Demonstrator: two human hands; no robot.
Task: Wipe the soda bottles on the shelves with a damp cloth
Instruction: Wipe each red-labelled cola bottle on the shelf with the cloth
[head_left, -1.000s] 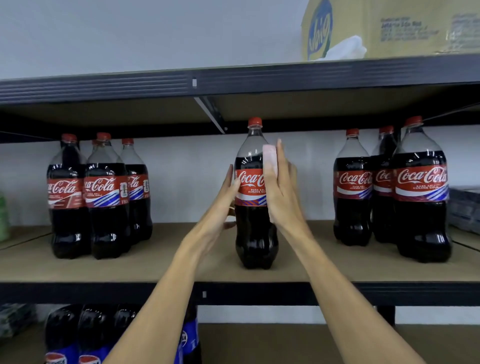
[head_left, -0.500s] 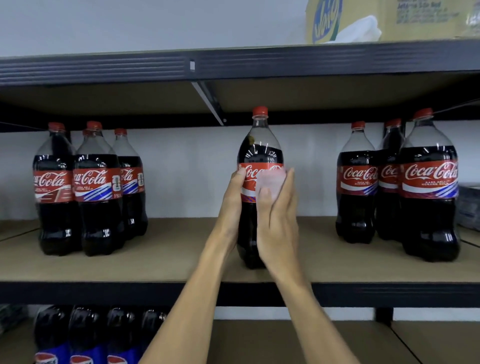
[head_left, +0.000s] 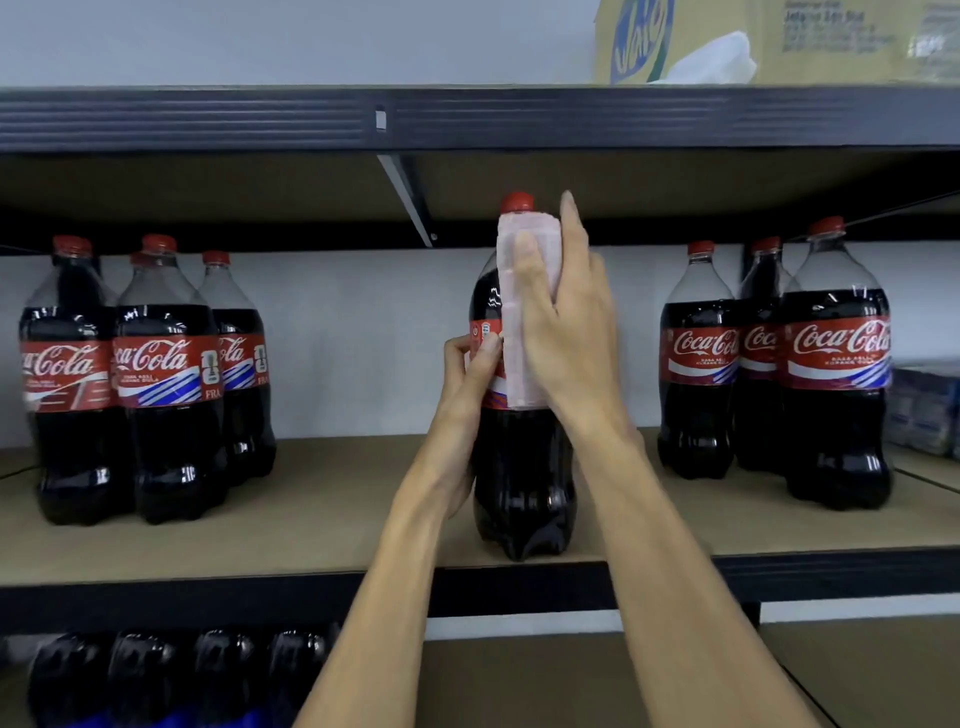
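Shelf (head_left: 311, 519) ahead holds the bottle (head_left: 519, 493) upright. Left hand (head_left: 467, 374) grips its middle; right hand (head_left: 571, 332), fingers (head_left: 570, 223) straight, presses cloth (head_left: 511, 332) along its neck.

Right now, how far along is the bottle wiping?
Done: nothing visibly finished. In hand: the right hand presses a folded pink cloth on the middle dark cola bottle; the left hand grips its label. To do: the left group, the right group and the lower-shelf bottles.
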